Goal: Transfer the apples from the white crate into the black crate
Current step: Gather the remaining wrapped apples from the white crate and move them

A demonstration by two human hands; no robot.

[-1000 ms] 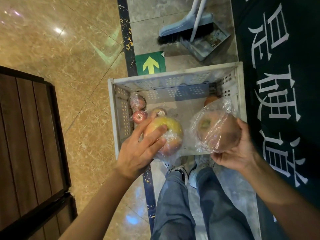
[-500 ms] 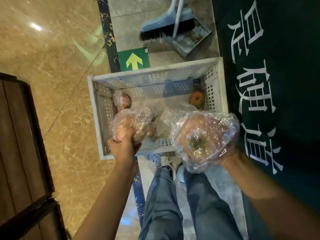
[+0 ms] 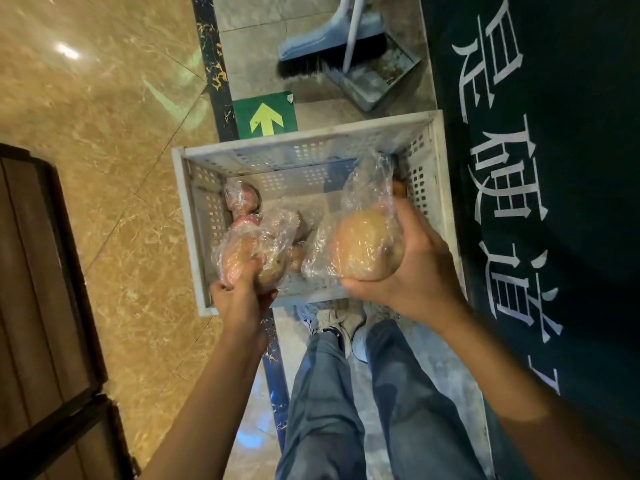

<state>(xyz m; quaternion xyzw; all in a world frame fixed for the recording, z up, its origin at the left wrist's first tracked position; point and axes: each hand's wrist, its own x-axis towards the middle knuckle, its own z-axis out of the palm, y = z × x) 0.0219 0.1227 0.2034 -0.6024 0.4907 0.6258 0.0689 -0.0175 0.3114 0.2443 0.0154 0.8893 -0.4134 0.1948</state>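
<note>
— While you stand there, what is held?
— My left hand (image 3: 242, 301) grips a reddish apple in clear plastic wrap (image 3: 237, 259); my right hand (image 3: 412, 271) clasps a big yellow-brown wrapped apple (image 3: 363, 247), both above the white perforated plastic crate (image 3: 311, 139). Perhaps three more wrapped apples (image 3: 242, 199) lie inside.

There are two held apples (image 3: 233, 265) (image 3: 363, 251), one in the left hand (image 3: 242, 301) and one in the right hand (image 3: 415, 271), at least three other apples (image 3: 242, 199) in one white crate (image 3: 304, 142), one broom (image 3: 311, 46) and one dustpan (image 3: 374, 81).
</note>
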